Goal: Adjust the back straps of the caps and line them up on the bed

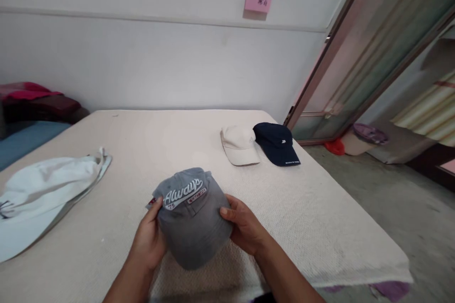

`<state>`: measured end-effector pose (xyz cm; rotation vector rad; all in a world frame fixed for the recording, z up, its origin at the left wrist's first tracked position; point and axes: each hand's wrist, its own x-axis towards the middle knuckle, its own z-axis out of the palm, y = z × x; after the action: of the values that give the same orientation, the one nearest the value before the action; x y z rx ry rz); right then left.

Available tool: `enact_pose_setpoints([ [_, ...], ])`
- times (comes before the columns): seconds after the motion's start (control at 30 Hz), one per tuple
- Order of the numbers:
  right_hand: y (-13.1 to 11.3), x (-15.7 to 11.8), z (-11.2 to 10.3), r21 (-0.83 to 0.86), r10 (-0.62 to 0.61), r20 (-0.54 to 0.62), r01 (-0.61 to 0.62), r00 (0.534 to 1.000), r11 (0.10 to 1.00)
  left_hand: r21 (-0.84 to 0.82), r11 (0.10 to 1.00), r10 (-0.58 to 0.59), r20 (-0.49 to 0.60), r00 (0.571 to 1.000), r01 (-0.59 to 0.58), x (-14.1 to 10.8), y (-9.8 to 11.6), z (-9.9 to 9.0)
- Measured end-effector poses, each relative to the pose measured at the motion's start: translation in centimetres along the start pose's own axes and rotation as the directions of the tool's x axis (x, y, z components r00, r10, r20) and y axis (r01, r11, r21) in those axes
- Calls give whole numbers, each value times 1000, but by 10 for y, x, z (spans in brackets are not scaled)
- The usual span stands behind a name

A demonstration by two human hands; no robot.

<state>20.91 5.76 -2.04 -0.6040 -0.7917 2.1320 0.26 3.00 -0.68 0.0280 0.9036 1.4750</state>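
Head view: left hand (pixel 151 236) and right hand (pixel 246 225) grasp opposite sides of a grey curved-brim fabric cap (pixel 197 227), left of and nearer than a cream curved-brim fabric cap (pixel 239 144), with a navy curved-brim fabric cap (pixel 276 144) just right of it

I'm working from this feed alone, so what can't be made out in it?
All in the head view:
- Gray cap: underside, hidden by its crown and brim.
- Left hand and right hand: some fingertips, hidden by the gray cap.
- White hat: part cut off by the left edge.
- Navy cap: brim lettering, too small.
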Motion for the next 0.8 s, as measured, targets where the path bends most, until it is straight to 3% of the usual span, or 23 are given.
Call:
enact_pose_setpoints([
  [0.1, -15, 15, -10, -78, -44, -5, 44, 999, 996, -15, 997, -73, 86, 994, 74, 0, -9, -2],
  [0.23, -55, 57, -10, -154, -223, 33, 225, 974, 962, 6, 984, -175, 121, 977, 176, 0, -12, -4],
  [0.33, -95, 102, -3, -209, -396, 47, 397, 917, 894, 46, 981, -193, 69, 979, 190, 1, -9, -6],
  [0.43, -120, 147, -8, -228, -526, -37, 505, 850, 832, 58, 981, -188, 37, 982, 186, 2, -7, -5],
  [0.5, -120, 168, -23, -198, -533, -174, 500, 828, 843, 59, 980, -190, 19, 982, 189, 3, -7, -5],
  [0.57, -106, 180, -43, -188, -460, -298, 421, 837, 888, 53, 981, -185, -2, 983, 185, 4, -7, -6],
  [0.7, -67, 179, -80, -179, -355, -410, 308, 840, 935, 40, 982, -182, -44, 982, 184, 5, -6, -8],
  [0.8, -51, 174, -90, -192, -312, -458, 250, 833, 949, 42, 982, -183, -38, 982, 184, 5, -6, -11],
])
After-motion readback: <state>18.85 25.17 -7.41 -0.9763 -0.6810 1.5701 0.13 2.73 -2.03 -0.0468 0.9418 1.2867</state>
